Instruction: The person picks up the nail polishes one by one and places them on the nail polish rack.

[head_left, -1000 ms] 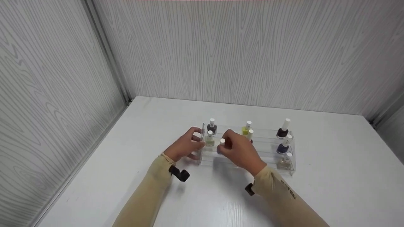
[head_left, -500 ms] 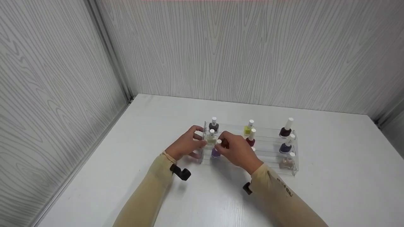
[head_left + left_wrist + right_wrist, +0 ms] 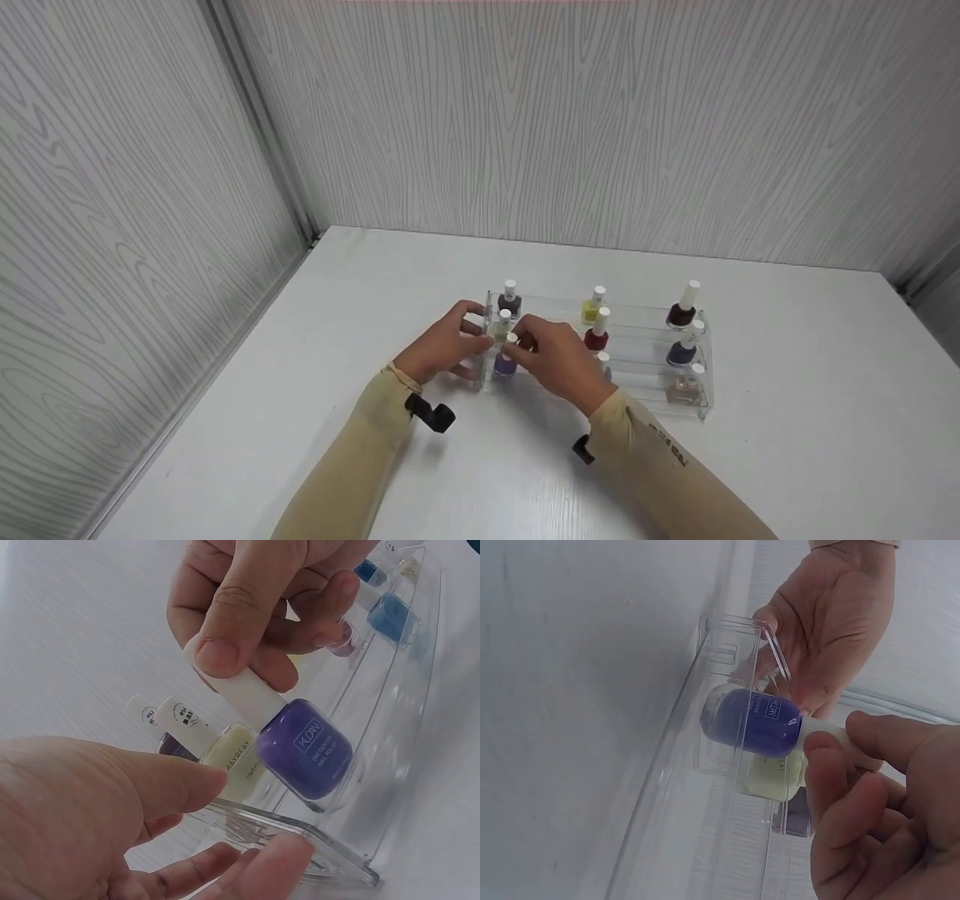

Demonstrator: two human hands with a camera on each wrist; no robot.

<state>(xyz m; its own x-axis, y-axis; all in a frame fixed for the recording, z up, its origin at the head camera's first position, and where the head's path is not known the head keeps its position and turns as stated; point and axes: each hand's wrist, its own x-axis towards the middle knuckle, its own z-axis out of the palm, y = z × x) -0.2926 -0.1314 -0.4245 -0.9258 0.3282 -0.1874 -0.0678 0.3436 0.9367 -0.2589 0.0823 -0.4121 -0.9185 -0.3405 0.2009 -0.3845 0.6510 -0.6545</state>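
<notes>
My right hand (image 3: 559,360) pinches the white cap of a purple nail polish bottle (image 3: 304,750) between thumb and fingers. That bottle stands slightly tilted in the front tier of a clear stepped display rack (image 3: 637,367), at its left end. My left hand (image 3: 442,345) holds the rack's left end panel, thumb near its upper edge and fingers spread along the outside. Right behind the purple bottle is a pale yellow-green nail polish bottle (image 3: 236,761). Behind that, on the top tier, stands a dark grey one (image 3: 509,304).
Along the rack's middle stand a yellow bottle (image 3: 592,310), a red bottle (image 3: 597,340) and a partly hidden greyish one (image 3: 604,367). At the right end are a dark maroon bottle (image 3: 681,315), a navy bottle (image 3: 682,352) and a clear beige bottle (image 3: 683,388). A wood-grain panel (image 3: 525,127) rises behind the white table (image 3: 420,262).
My right hand has moved left and slightly down with the purple bottle, to the front tier's left end. The red and greyish bottles show more. My left hand keeps its place on the rack.
</notes>
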